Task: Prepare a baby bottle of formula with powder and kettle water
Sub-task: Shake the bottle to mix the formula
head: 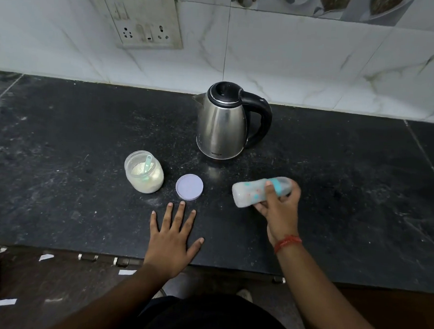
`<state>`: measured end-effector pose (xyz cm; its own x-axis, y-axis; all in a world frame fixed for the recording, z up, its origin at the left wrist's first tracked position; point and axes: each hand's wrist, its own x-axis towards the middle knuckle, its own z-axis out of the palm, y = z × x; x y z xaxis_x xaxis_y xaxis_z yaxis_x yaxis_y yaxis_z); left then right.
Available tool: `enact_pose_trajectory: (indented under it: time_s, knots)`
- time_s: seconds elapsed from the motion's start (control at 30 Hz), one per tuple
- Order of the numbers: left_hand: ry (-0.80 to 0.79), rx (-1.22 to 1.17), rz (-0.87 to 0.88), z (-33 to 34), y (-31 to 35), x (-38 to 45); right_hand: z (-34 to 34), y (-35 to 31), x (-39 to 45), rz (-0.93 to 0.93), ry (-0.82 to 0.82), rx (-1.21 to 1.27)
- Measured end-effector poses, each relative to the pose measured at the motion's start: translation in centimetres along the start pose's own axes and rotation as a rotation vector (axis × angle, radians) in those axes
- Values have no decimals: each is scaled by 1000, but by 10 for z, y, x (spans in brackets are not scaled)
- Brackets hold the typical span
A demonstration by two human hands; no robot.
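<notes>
My right hand (280,206) grips a baby bottle (249,193) that is tipped almost on its side above the counter, blurred, with a teal collar under my fingers and milky contents. My left hand (174,235) lies flat on the black counter (57,180), fingers spread, holding nothing. Just beyond its fingertips lies a lilac jar lid (189,187). Left of the lid stands an open clear jar of pale powder (144,172) with a teal scoop (148,163) stuck in it. A steel kettle (222,125) with a black lid and handle stands behind, spout to the left.
A white tiled wall (293,54) with a grimy socket plate (143,20) rises behind the counter. The counter's front edge (103,255) runs just under my left wrist. The floor below shows scraps of white tape.
</notes>
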<state>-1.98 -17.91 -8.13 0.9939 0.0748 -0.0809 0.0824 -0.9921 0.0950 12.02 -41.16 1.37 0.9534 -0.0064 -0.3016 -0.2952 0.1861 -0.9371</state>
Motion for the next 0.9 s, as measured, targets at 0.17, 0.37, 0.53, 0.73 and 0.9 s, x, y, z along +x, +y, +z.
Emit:
enact_pose_trajectory:
  time_s: [0.17, 0.37, 0.53, 0.73, 0.9]
  knots:
    - [-3, -3, 0, 1, -2, 0, 1, 1, -4, -1, -101, -187]
    - [0, -5, 0, 0, -3, 0, -2, 0, -1, 34, -199, -245]
    - [4, 1, 5, 4, -3, 0, -4, -6, 4, 79, -200, -208]
    - [13, 2, 6, 4, -2, 0, -3, -6, 3, 39, -164, -181]
    - [7, 10, 3, 1, -1, 0, -3, -6, 5, -17, -38, -69]
